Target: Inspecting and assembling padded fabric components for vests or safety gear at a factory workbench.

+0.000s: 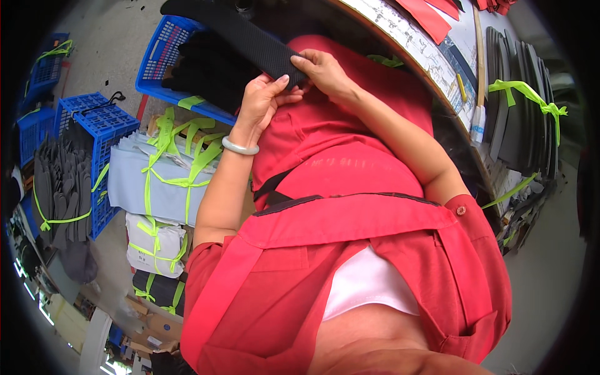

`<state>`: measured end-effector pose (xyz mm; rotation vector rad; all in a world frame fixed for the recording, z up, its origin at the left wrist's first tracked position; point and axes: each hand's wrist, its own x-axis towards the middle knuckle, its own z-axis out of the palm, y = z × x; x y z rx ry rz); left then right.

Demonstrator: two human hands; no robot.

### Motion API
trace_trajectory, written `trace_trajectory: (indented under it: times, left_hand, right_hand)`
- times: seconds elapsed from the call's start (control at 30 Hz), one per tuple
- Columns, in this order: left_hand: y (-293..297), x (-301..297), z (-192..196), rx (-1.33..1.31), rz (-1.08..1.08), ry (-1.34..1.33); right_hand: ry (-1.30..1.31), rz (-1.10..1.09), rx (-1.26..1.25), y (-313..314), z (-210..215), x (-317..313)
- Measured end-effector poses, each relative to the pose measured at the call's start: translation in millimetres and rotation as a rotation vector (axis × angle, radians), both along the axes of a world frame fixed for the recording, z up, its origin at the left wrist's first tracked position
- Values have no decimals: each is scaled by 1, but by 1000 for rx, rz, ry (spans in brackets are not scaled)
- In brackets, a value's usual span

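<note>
A long black mesh-textured fabric piece (237,34) runs from the top left down to my lap. My left hand (262,103), with a pale bangle on the wrist, pinches its lower end from below. My right hand (322,72) grips the same end from the right, fingers curled over it. Both hands rest above my red apron (337,156).
A blue crate (159,53) of black pieces sits to the left, with more blue crates (94,125) beyond. Bundles of grey and white fabric tied with yellow-green tape (162,181) lie on the floor. A worktable edge (431,62) and stacked dark sheets (519,125) are on the right.
</note>
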<state>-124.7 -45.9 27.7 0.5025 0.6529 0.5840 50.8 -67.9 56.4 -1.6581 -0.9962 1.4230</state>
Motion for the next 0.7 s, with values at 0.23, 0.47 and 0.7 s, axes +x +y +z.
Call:
trace_trajectory:
  times: [0.23, 0.47, 0.7]
  left_hand:
    - [1, -4, -5, 66, 123, 36]
    - [6, -23, -48, -153, 113, 14]
    - [43, -45, -151, -406, 258, 197]
  right_hand:
    - [-228, 220, 11, 3, 20, -10]
    - [-480, 189, 209, 11, 5, -6]
    - [-781, 219, 531, 4, -24, 11]
